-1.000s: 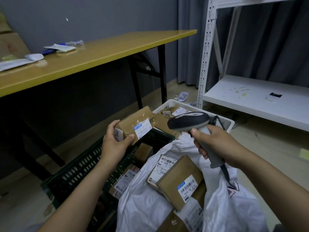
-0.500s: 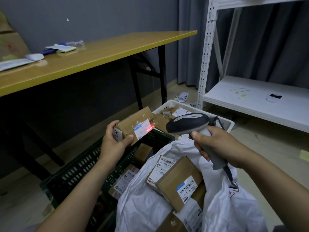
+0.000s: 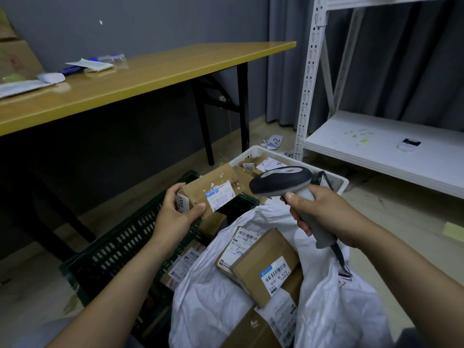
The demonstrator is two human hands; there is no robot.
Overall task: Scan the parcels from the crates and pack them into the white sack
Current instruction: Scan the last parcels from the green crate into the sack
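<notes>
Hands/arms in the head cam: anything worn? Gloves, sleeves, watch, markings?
Nothing worn that shows. Left hand and right hand have no gloves, rings or tape. No watch or band on either wrist. Both arms are uncovered to the frame edge, with no sleeve in view, no markings and no straps.

Setting: small parcel sorting or stock room.

Evidence:
- barcode scanner [image 3: 281,182] held in right grip [image 3: 324,212]
- labelled cardboard parcel [image 3: 208,189] held in left grip [image 3: 175,217]
- dark slatted crate [image 3: 118,249] below left grip and white crate [image 3: 336,180] beyond both, each with more of the same
- white sack [image 3: 206,297] below right grip
- slotted steel shelving [image 3: 311,71] beyond right grip
- bench [image 3: 150,71] beyond left grip
- numbered paper slips [image 3: 275,142] on floor [image 3: 376,222]
</notes>
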